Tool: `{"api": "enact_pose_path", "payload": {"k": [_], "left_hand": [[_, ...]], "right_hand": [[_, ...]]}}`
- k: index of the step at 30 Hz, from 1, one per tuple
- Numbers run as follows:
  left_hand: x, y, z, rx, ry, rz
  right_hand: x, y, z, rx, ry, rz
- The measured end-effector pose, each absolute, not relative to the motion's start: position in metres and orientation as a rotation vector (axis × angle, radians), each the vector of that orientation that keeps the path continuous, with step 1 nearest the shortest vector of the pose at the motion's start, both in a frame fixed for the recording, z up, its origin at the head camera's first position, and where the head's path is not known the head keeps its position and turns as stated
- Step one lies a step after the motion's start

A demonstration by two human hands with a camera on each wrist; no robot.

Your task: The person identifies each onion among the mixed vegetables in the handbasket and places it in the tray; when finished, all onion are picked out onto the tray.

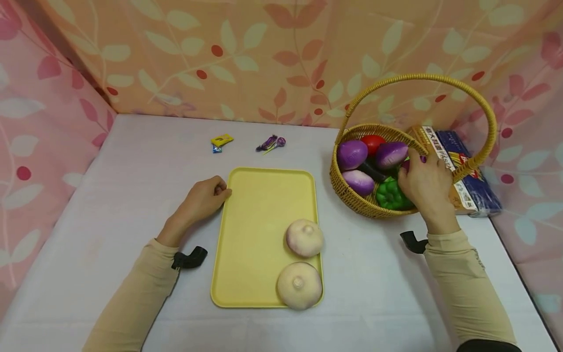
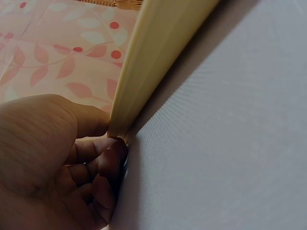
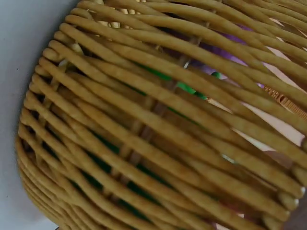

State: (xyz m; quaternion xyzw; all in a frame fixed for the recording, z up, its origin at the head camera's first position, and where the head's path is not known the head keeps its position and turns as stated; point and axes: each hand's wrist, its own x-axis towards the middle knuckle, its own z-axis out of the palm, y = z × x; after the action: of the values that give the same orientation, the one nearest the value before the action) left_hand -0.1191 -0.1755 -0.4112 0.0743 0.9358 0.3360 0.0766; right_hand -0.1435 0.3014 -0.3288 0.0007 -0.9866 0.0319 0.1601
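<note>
A yellow tray [image 1: 259, 205] lies mid-table with two pale onions [image 1: 304, 237] [image 1: 299, 285] at its right side. My left hand [image 1: 217, 188] grips the tray's left rim near the far corner. In the left wrist view my left hand [image 2: 112, 139] has its thumb on the tray's rim [image 2: 158, 52] and its fingers curled beneath the rim. My right hand [image 1: 415, 164] is inside the wicker basket [image 1: 352, 195], fingers curled over a purple vegetable [image 1: 411, 165] that is mostly hidden. The right wrist view is filled by the basket wall [image 3: 144, 120].
The basket also holds purple onions [image 1: 352, 154], a red tomato [image 1: 373, 143], a dark eggplant [image 1: 373, 171] and a green pepper [image 1: 389, 194]. A pasta packet [image 1: 466, 171] lies behind it. Two wrapped sweets [image 1: 222, 142] [image 1: 271, 143] sit at the back. Curtains wall in the table.
</note>
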Motion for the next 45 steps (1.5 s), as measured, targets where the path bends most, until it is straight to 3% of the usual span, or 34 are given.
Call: {"api": "enact_pose_path", "payload": {"k": [11, 20, 29, 35, 45], "left_hand": [[-0.119, -0.174, -0.412, 0.225, 2.799, 1.004], [-0.118, -0.175, -0.409, 0.205, 2.798, 1.01], [-0.118, -0.174, -0.41, 0.206, 2.794, 1.013], [-0.118, -0.174, -0.411, 0.219, 2.795, 1.008], [-0.117, -0.174, -0.409, 0.221, 2.801, 1.002]], "right_hand": [[-0.13, 0.289, -0.318, -0.03, -2.719, 0.16], [-0.111, 0.22, -0.326, 0.579, -2.559, 0.647], [-0.096, 0.168, -0.357, 0.998, -2.646, 0.675], [-0.097, 0.163, -0.373, 1.051, -2.846, 0.677], [-0.097, 0.166, -0.366, 1.04, -2.915, 0.666]]}}
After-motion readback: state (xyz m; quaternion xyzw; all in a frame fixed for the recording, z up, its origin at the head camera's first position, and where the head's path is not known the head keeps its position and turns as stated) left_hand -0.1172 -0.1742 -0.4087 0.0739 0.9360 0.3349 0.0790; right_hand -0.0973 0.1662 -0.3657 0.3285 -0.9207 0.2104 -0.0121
